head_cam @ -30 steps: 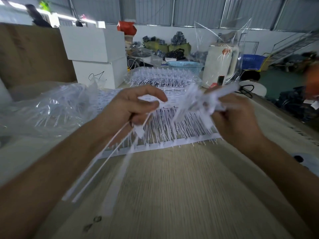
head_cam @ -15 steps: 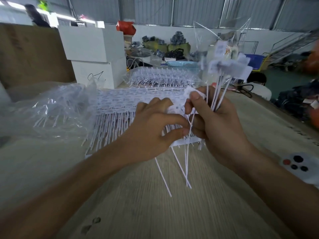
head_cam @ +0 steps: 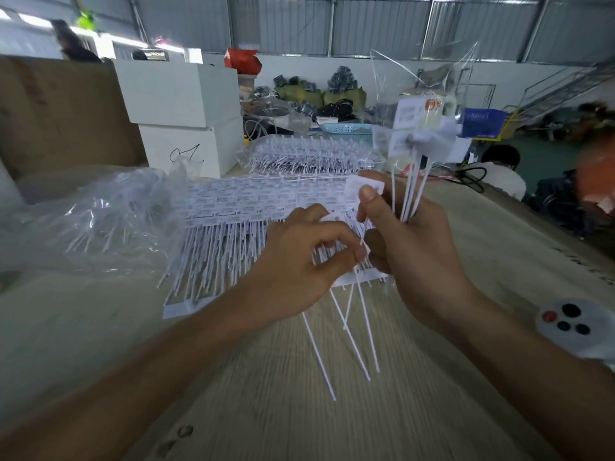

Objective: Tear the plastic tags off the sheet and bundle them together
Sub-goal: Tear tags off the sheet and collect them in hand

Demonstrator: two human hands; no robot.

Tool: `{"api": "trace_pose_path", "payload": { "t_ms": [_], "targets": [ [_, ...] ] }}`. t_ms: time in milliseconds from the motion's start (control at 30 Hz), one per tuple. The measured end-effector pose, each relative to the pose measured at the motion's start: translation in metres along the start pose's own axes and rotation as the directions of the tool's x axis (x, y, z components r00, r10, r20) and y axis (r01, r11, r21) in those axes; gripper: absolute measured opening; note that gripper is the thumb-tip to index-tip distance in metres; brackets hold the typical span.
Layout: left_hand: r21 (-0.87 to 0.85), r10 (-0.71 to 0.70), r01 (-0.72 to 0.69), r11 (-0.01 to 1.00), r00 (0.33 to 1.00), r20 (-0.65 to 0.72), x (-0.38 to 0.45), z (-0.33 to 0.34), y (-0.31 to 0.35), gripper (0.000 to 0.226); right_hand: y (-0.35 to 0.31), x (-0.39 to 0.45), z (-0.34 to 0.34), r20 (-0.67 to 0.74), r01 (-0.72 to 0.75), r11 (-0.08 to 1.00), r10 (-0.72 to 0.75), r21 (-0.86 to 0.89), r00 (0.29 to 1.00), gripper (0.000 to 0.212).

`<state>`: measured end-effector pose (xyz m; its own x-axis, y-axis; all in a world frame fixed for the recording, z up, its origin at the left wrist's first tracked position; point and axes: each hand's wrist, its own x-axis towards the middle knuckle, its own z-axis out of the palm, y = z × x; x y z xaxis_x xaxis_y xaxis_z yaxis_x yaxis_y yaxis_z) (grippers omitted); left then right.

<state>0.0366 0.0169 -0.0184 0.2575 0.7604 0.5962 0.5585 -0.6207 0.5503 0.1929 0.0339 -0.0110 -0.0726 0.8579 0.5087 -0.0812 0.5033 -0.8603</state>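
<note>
Hands at frame centre over desk (head_cam: 332, 427). Left hand (head_cam: 299, 267) pinches loose tags (head_cam: 349, 327), tails hanging toward 6 o'clock. Right hand (head_cam: 409, 247) grips tag bundle (head_cam: 412, 181), heads up at 12 o'clock. Tag sheet (head_cam: 233, 221) flat on desk behind hands, 11 o'clock.

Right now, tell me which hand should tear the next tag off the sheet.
Left. The left hand sits over the sheet pinching loose tags; the right hand already grips the upright bundle.
</note>
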Motion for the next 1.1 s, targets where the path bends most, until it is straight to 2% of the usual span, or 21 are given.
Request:
{"api": "trace_pose_path", "payload": {
  "t_ms": [133,233,300,367,433,533,600,667,800,933,1100],
  "targets": [
    [0.027,-0.013,0.015,1.000,0.997,-0.082,0.002,-0.002,-0.006,0.014,0.002,0.000,0.001,-0.025,-0.110,0.993,0.111,0.053,0.993,0.033],
    [0.035,0.023,-0.018,0.999,0.991,-0.131,0.002,-0.002,-0.008,0.008,0.004,-0.001,0.001,0.006,-0.209,0.971,0.210,0.113,0.978,0.026],
    [0.094,0.040,-0.028,0.995,0.991,-0.126,0.003,-0.001,-0.010,0.011,0.006,-0.003,0.003,0.068,-0.216,0.971,0.209,0.099,0.975,0.018],
    [0.200,0.052,-0.036,0.979,0.996,-0.074,0.003,-0.002,-0.012,0.021,0.007,-0.004,0.005,0.072,-0.138,0.990,0.139,-0.009,0.988,0.018],
    [0.231,0.066,-0.063,0.971,0.998,-0.007,0.003,-0.003,-0.017,0.022,0.007,-0.002,0.006,0.009,-0.086,0.992,0.087,-0.092,0.996,0.026],
    [0.141,0.093,-0.118,0.983,0.981,0.170,0.004,-0.009,-0.029,0.041,0.004,0.006,-0.003,-0.113,-0.096,0.993,0.088,-0.075,0.990,0.035],
    [0.093,0.054,-0.080,0.992,0.966,0.252,0.004,-0.015,-0.036,0.053,0.004,0.010,-0.011,-0.143,-0.097,0.993,0.088,-0.060,0.986,0.039],
    [0.065,-0.002,-0.015,0.998,0.967,0.253,0.004,-0.018,-0.040,0.051,0.004,0.012,-0.017,-0.142,-0.100,0.992,0.087,-0.084,0.986,0.043],
    [0.017,-0.049,0.047,0.999,0.987,0.152,0.006,-0.020,-0.050,0.027,0.009,0.012,-0.020,-0.047,-0.162,0.985,0.159,-0.064,0.986,0.045],
    [0.073,0.051,-0.058,0.996,0.994,0.097,0.008,-0.020,-0.053,0.004,0.016,0.008,-0.017,0.049,-0.168,0.972,0.178,-0.163,0.983,0.038],
    [0.086,0.035,-0.047,0.995,0.991,0.129,0.007,-0.021,-0.051,0.027,0.016,0.006,-0.013,0.086,-0.093,0.959,0.120,-0.267,0.989,0.034]
  ]
}}
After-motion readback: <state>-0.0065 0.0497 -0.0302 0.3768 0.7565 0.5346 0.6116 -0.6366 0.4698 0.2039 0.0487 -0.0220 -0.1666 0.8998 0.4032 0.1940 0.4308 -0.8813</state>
